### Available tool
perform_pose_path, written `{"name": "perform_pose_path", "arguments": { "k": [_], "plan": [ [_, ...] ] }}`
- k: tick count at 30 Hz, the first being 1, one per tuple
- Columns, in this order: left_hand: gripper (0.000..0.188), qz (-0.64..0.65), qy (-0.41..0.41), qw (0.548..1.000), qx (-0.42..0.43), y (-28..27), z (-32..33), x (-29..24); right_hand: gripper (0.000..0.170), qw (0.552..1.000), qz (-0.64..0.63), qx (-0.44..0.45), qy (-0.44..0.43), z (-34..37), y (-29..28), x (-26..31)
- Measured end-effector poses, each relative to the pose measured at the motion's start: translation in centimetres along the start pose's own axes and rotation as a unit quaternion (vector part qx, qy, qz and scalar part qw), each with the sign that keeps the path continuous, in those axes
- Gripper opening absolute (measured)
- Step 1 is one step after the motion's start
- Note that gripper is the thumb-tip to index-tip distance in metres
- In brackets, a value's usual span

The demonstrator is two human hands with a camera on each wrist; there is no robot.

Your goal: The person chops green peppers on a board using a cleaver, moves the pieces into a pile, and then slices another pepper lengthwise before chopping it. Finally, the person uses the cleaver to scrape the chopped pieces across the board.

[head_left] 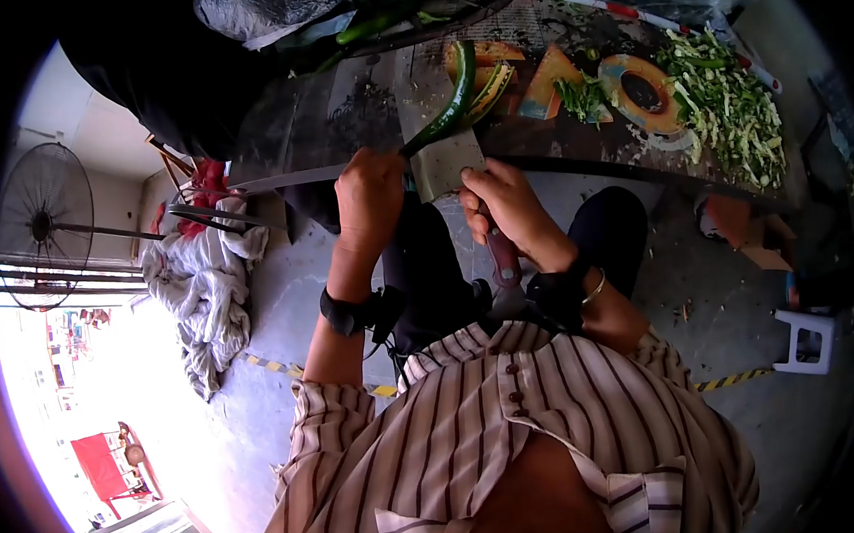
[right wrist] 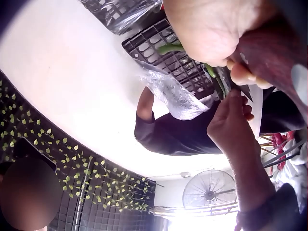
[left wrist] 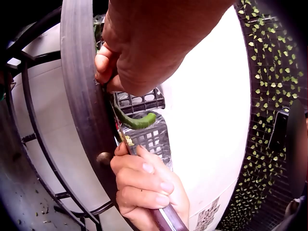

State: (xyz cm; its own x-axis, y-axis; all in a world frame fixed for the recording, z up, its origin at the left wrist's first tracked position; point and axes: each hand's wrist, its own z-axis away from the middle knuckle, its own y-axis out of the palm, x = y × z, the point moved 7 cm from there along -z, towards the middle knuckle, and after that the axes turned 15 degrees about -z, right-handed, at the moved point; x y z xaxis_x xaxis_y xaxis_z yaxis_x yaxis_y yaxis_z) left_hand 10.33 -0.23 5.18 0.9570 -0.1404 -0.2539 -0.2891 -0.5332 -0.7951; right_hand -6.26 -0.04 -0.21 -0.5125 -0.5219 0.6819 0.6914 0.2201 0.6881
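Note:
A long green chili, split lengthwise with its pale inside showing on one side, lies at the table's near edge. My left hand pinches its stem end; the left wrist view shows the curved chili beyond those fingers. In my right hand is a cleaver, gripped by its dark red handle, its broad blade beside the chili. The right wrist view shows the left hand with fingertips together at the chili, and the handle large in front.
Chopped green chili is heaped at the table's right end, with a smaller pile nearer the middle. A plastic bag and whole chilies lie at the far side. Another person's dark-sleeved arm reaches near a black crate.

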Motion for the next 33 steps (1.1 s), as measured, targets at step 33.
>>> {"name": "perform_pose_path", "arguments": {
  "k": [33],
  "plan": [
    [0.018,-0.120,-0.045,0.989,0.073,-1.3,-1.5,-1.6,0.016,0.982,-0.005,-0.099,-0.163,6.3,-4.4,8.1]
  ]
}}
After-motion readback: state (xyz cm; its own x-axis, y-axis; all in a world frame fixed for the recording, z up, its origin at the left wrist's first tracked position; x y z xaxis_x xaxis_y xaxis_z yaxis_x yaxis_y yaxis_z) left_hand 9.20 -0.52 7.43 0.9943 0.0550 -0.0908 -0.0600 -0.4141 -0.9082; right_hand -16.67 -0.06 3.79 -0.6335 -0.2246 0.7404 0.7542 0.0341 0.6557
